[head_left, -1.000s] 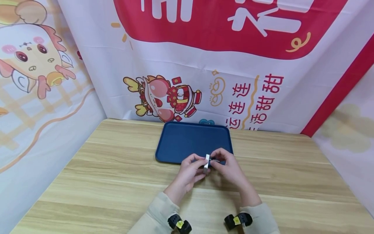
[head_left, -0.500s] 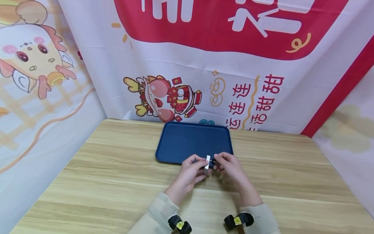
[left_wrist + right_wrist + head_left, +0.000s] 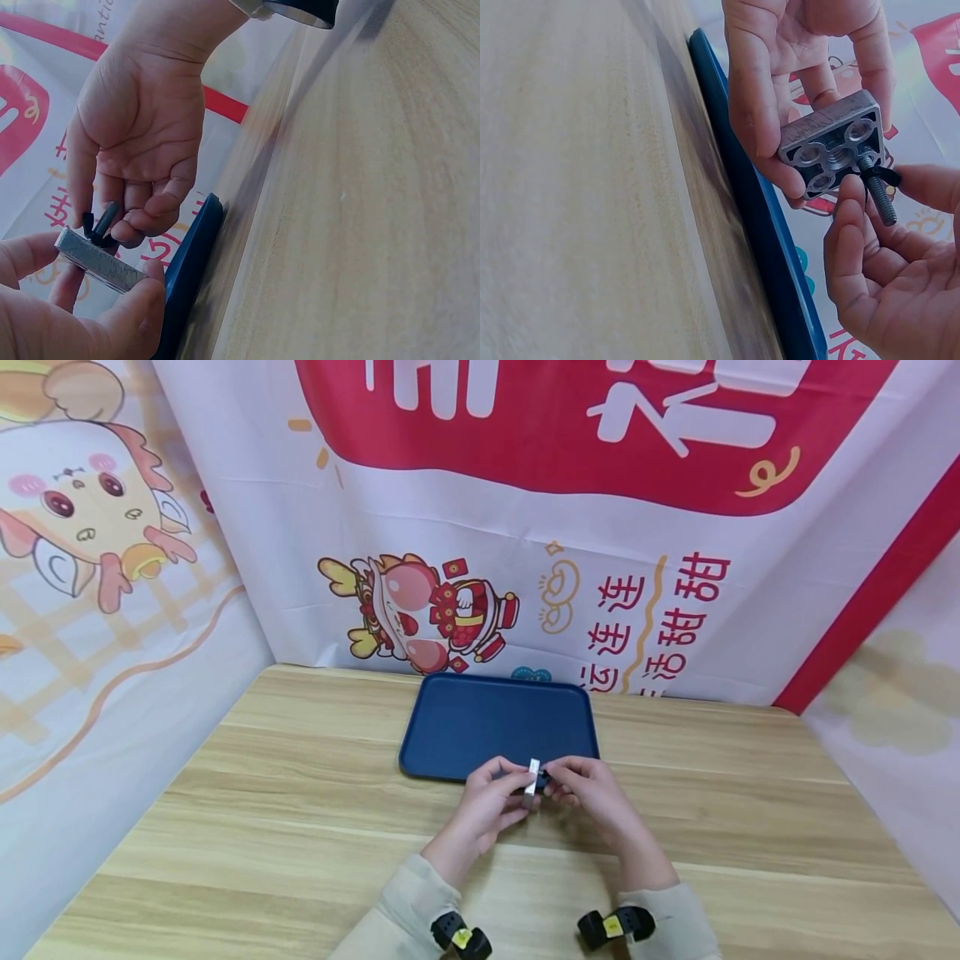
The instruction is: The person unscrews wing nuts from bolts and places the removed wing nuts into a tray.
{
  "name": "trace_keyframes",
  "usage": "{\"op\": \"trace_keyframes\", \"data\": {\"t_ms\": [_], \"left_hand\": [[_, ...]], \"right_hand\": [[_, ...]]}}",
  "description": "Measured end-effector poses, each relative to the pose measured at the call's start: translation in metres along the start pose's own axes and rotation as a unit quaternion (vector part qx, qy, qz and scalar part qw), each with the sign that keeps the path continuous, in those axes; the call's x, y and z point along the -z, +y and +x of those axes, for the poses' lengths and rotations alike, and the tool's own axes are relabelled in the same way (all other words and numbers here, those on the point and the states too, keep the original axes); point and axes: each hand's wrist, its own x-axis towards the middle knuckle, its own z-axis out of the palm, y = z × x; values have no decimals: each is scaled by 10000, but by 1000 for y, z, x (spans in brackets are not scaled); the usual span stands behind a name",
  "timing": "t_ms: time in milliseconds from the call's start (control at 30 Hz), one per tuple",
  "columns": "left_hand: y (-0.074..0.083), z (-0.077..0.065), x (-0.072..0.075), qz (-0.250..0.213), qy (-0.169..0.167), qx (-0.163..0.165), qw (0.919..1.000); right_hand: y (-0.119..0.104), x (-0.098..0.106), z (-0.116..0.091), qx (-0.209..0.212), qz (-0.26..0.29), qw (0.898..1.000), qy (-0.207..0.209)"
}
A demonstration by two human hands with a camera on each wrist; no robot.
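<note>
My left hand (image 3: pixel 487 800) holds a small square metal block (image 3: pixel 829 121) by its edges, between thumb and fingers. Round holes show on the block's recessed face in the right wrist view. A threaded bolt (image 3: pixel 883 204) sticks out near one corner of that face, with a black wing nut (image 3: pixel 886 176) on it close to the block. My right hand (image 3: pixel 597 792) has thumb and fingers at the wing nut, pinching its wings. In the left wrist view the block (image 3: pixel 101 261) appears edge-on, with the bolt (image 3: pixel 106 218) pointing up toward the right palm.
Behind the hands, a dark blue tray (image 3: pixel 495 722) lies on the wooden table (image 3: pixel 300 827) near its back edge. A printed cloth (image 3: pixel 480 510) hangs just behind the table, with more cloth at both sides. Each wrist wears a black camera band.
The right fingers have shifted around the wing nut, from spread above and below the bolt to drawn back, then in close again. The left hand and block have hardly moved.
</note>
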Motion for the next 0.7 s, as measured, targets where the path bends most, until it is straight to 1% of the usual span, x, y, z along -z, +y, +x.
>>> {"op": "trace_keyframes", "data": {"t_ms": [367, 700], "left_hand": [[0, -1, 0, 30, -26, 53, 10000], [0, 0, 1, -4, -18, 88, 10000]], "right_hand": [[3, 1, 0, 201, 4, 9998, -41], [3, -2, 1, 413, -239, 9988, 82]]}}
